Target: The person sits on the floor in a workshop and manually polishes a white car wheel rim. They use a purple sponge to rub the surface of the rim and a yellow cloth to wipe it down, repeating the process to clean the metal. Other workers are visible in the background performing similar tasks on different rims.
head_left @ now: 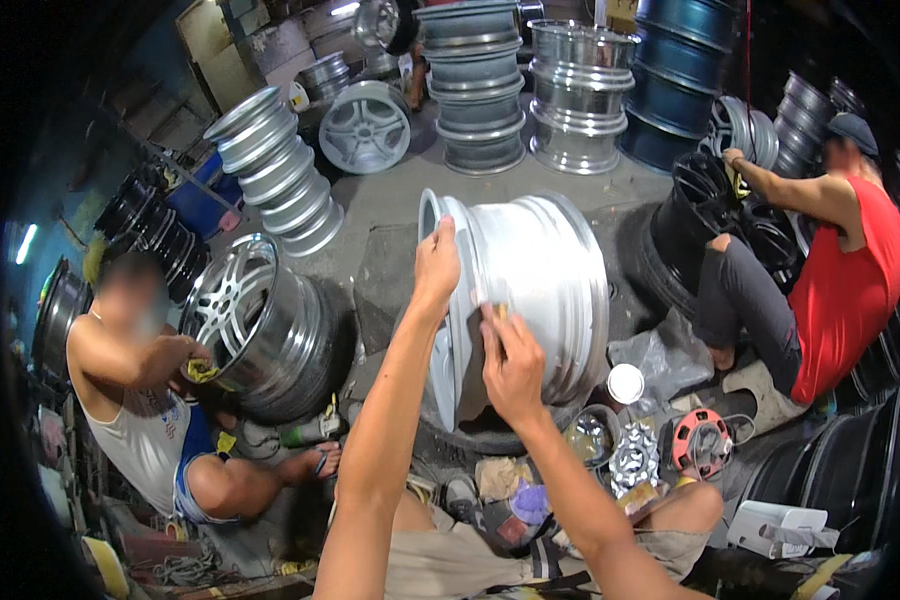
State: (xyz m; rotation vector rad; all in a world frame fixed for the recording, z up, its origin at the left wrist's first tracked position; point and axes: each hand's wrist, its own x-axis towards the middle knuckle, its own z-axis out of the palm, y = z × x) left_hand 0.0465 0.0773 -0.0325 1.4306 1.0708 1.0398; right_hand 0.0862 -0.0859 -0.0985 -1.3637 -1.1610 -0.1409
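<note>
A silver car wheel rim (540,260) stands on edge in front of me, its pale barrel facing right. My left hand (437,265) is closed around the upper part of its left lip, fingers partly hidden behind the metal. My right hand (513,365) pinches a small yellowish piece (500,311) against the barrel near that lip; its kind is too small to make out. Beneath the rim lies a dark round support, perhaps a tire (460,437), mostly covered.
Left, a person (135,390) rubs a chrome rim (260,330) with a yellow cloth. Right, a person in red (850,290) handles black rims (705,215). Rim stacks (478,100) stand behind. Near my right forearm are a white cup (625,383), bucket (592,425) and red reel (701,441).
</note>
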